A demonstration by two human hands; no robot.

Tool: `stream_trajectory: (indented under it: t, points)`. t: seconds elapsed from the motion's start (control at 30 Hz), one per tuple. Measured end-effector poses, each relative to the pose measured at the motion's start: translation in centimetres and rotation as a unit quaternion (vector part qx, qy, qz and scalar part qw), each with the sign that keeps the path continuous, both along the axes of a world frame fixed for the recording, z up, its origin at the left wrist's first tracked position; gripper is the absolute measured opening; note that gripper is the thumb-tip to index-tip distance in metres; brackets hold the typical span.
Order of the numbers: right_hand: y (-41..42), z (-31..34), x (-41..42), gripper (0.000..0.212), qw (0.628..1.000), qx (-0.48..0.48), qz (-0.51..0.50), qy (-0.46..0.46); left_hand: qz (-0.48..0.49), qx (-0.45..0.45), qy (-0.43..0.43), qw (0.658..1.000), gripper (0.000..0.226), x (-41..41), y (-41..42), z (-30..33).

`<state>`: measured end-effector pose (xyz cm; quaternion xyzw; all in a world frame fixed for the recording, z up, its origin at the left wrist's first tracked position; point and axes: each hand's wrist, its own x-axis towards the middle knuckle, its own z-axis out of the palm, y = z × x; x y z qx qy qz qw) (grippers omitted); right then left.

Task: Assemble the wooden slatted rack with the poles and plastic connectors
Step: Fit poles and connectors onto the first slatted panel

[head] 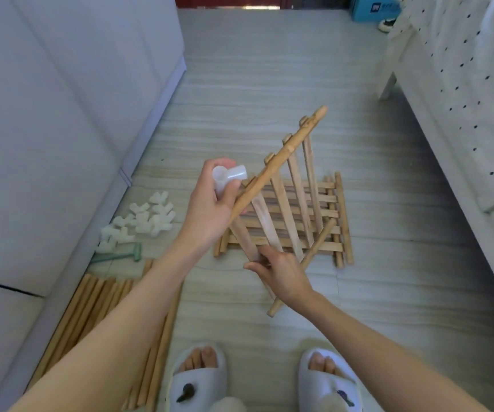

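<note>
The left hand (210, 203) is raised, fingers curled round a white plastic connector (228, 176); the right hand (278, 270), lower, grips a tilted slatted panel (281, 191) above the floor (269, 84).

Your single head-worn wide-angle view looks forward and steeply down. Your hands sit close at centre, above the floor (269, 69) and your slippers (198, 379).
</note>
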<state>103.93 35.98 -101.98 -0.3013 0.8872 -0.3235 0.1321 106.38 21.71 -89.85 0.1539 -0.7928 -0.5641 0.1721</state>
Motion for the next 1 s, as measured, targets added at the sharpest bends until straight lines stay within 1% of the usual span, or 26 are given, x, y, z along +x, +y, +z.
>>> stream_trajectory:
  t: [0.1, 0.17, 0.2, 0.27, 0.3, 0.33, 0.37, 0.4, 0.43, 0.47, 0.5, 0.53, 0.57, 0.6, 0.63, 0.7, 0.77, 0.83, 0.9, 1.0]
  points:
    - [-1.0, -0.8, -0.6, 0.034, 1.0, 0.02, -0.007, 0.003, 0.009, -0.109, 0.018, 0.994, 0.022, -0.2, -0.9, -1.6]
    - [-1.5, -1.0, -0.7, 0.031, 1.0, 0.021, -0.015, -0.015, 0.004, -0.136, 0.033, 0.99, 0.016, -0.2, -1.2, -2.2]
    - [-1.6, -1.0, -0.8, 0.031, 0.999, 0.023, -0.018, -0.034, 0.005, -0.155, 0.04, 0.987, 0.016, -0.2, -1.2, -2.3]
    - [-1.6, -0.7, -0.9, 0.033, 0.996, 0.052, -0.012, -0.073, 0.006, -0.216, 0.046, 0.975, 0.024, 0.1, -1.4, -2.5]
    - [-1.3, -0.3, -0.8, 0.034, 0.994, 0.079, -0.005, -0.068, 0.004, -0.235, 0.049, 0.971, 0.027, 0.5, -1.6, -2.8]
    - [-0.9, 0.6, -0.8, 0.032, 0.995, 0.091, -0.002, -0.035, 0.004, -0.237, 0.048, 0.97, 0.029, 0.9, -1.9, -3.2]
    - [-0.3, 1.7, -0.8, 0.03, 0.998, 0.062, -0.009, 0.033, 0.007, -0.226, 0.044, 0.973, 0.029, 1.4, -2.2, -3.8]
    - [0.2, 3.1, -0.9, 0.029, 0.992, 0.01, -0.02, 0.124, 0.011, -0.209, 0.039, 0.977, 0.029, 2.0, -2.4, -4.4]
    - [0.7, 4.6, -1.4, 0.026, 0.974, -0.038, -0.029, 0.222, 0.018, -0.191, 0.035, 0.981, 0.029, 2.5, -2.5, -5.0]
    - [0.9, 6.1, -1.9, 0.023, 0.948, -0.065, -0.028, 0.309, 0.026, -0.177, 0.033, 0.983, 0.029, 3.0, -2.3, -5.6]
    - [0.9, 7.2, -2.7, 0.024, 0.93, -0.061, -0.004, 0.362, 0.037, -0.165, 0.034, 0.985, 0.028, 3.2, -2.0, -6.0]
    - [0.6, 8.1, -3.6, 0.033, 0.919, -0.034, 0.032, 0.392, 0.047, -0.157, 0.037, 0.986, 0.027, 3.2, -1.7, -6.2]
    - [0.1, 8.7, -4.6, 0.045, 0.912, 0.003, 0.075, 0.402, 0.051, -0.155, 0.045, 0.986, 0.027, 3.0, -1.3, -6.1]
    - [-0.4, 8.8, -5.7, 0.051, 0.905, 0.043, 0.113, 0.408, 0.046, -0.157, 0.054, 0.985, 0.027, 2.8, -0.8, -5.9]
    - [-1.0, 8.7, -6.7, 0.05, 0.897, 0.072, 0.147, 0.411, 0.034, -0.16, 0.062, 0.985, 0.028, 2.4, -0.6, -5.7]
    - [-1.9, 8.4, -8.2, 0.038, 0.885, 0.114, 0.203, 0.404, 0.001, -0.163, 0.069, 0.984, 0.029, 1.7, -0.2, -5.3]
    - [-2.3, 8.7, -9.2, 0.026, 0.869, 0.111, 0.235, 0.421, -0.013, -0.171, 0.071, 0.983, 0.03, 1.3, -0.5, -5.1]
    - [-2.2, 9.5, -9.6, 0.026, 0.861, 0.105, 0.238, 0.436, 0.016, -0.182, 0.079, 0.98, 0.033, 1.2, -1.6, -4.8]
    - [-1.6, 10.3, -9.5, 0.026, 0.872, 0.091, 0.211, 0.432, 0.078, -0.163, 0.067, 0.981, 0.032, 1.3, -2.8, -3.7]
    - [-0.6, 11.6, -8.8, 0.026, 0.888, 0.08, 0.162, 0.422, 0.166, -0.126, 0.044, 0.977, 0.022, 1.8, -3.9, -1.4]
